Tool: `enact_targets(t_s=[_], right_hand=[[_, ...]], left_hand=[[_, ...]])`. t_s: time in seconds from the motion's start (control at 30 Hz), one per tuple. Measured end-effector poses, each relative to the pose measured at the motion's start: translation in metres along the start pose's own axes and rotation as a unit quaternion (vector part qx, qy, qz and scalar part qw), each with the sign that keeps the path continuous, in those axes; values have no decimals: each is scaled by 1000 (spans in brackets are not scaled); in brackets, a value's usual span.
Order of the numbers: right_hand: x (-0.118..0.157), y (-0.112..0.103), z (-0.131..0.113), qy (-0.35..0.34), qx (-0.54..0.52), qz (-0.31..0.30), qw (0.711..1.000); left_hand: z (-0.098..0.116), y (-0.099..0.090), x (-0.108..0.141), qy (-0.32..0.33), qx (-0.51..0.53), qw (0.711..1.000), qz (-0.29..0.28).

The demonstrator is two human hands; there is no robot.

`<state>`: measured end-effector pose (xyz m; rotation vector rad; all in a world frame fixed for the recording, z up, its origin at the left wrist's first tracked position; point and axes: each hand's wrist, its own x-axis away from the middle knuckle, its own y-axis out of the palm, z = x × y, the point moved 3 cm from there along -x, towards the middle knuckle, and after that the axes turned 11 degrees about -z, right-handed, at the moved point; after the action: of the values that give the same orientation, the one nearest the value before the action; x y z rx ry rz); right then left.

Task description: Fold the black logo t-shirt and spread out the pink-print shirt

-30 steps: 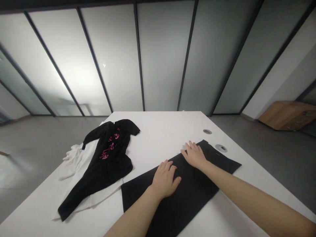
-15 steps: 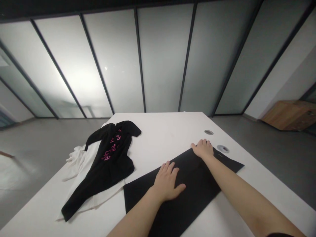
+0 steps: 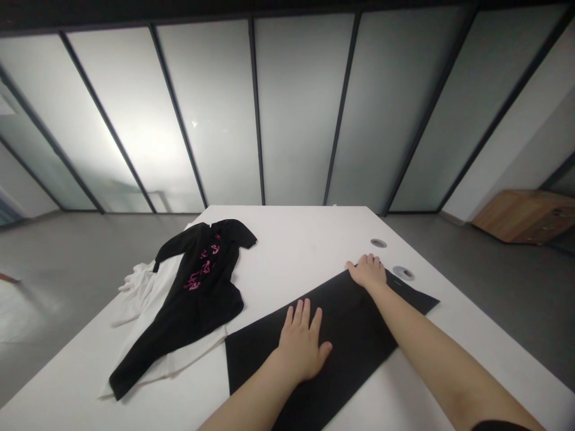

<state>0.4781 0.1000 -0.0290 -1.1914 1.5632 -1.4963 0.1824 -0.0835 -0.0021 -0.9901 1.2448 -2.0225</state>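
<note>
The black cloth lies flat on the tabletop, reaching near its right edge. The left hand rests there, fingers spread; the right hand, farther, keeps fingers together, thumb apart.

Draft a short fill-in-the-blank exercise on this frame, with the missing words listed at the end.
1. At the flat black fabric piece, the left hand is farther from the round grey fittings than the ____ hand.
2. The white tabletop shows ____ such fittings.
3. The print on the black cloth garment is ____.
4. Partly beneath that garment lies ____ cloth.

Missing words: right; two; pink; white.
</note>
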Motion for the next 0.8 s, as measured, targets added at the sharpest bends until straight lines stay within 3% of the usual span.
enact_targets(t_s=[0.37,0.57,0.7,0.8], right_hand=[[-10,-3,5,-41,-19,10,999],[-13,-21,11,-94,-55,-2,994],[10,-24,6,-126,-65,6,990],[52,-3,-3,-118,-44,-10,992]], left_hand=[[5,-8,12,-19,14,999,-40],[7,-10,15,-21,10,998,-56],[7,-4,11,-26,7,999,-36],[7,6,6,-28,5,1000,-3]])
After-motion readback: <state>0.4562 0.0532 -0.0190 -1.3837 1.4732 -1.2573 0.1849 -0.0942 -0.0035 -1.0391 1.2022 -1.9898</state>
